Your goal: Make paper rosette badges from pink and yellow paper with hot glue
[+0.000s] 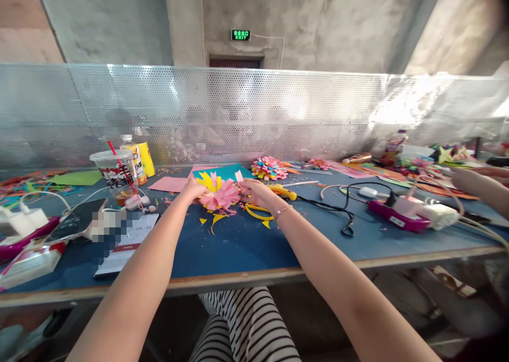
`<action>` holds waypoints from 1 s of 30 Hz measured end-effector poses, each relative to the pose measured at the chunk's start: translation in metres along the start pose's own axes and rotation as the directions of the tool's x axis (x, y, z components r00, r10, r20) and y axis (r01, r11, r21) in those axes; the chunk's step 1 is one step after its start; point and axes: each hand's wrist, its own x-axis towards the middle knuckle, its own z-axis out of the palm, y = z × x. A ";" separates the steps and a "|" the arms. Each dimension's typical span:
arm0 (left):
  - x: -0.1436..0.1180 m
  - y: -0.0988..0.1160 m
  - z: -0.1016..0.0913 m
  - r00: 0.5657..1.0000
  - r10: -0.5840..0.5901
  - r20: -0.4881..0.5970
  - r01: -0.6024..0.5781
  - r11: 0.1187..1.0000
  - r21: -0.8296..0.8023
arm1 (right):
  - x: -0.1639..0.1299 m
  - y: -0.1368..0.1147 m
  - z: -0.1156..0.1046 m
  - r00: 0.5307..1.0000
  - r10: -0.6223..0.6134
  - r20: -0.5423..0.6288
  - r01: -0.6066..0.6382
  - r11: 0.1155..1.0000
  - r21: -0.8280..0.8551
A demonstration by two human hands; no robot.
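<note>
The left hand [193,188] and right hand [257,191] pinch a fringed pink paper flower [220,195]. It looks nearly formed. Yellow scraps [254,212] lie unused on the table [238,245].

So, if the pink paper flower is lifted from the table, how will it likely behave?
The pink paper flower looks like thin cut paper, so it is probably very light. Its fringed petals seem floppy and easy to crush. The left hand and the right hand hold it from both sides on the blue table, and it likely would not roll.
</note>
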 end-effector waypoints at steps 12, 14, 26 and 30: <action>0.018 0.000 0.007 0.973 0.170 -0.154 -0.228 0.806 -0.546 | 0.008 0.001 -0.007 0.977 -0.202 -0.072 0.198 0.978 -0.060; 0.021 -0.001 0.008 0.944 0.264 -0.197 -0.328 0.799 -0.503 | 0.008 -0.001 -0.009 0.963 -0.265 -0.053 0.262 0.963 -0.060; 0.008 -0.004 0.008 0.942 0.335 0.008 -0.308 0.877 -0.369 | 0.001 -0.003 0.000 0.895 -0.426 0.128 0.442 0.816 -0.372; 0.005 -0.003 0.007 0.933 0.361 0.010 -0.344 0.897 -0.278 | 0.007 -0.002 -0.005 0.872 -0.463 0.157 0.479 0.746 -0.462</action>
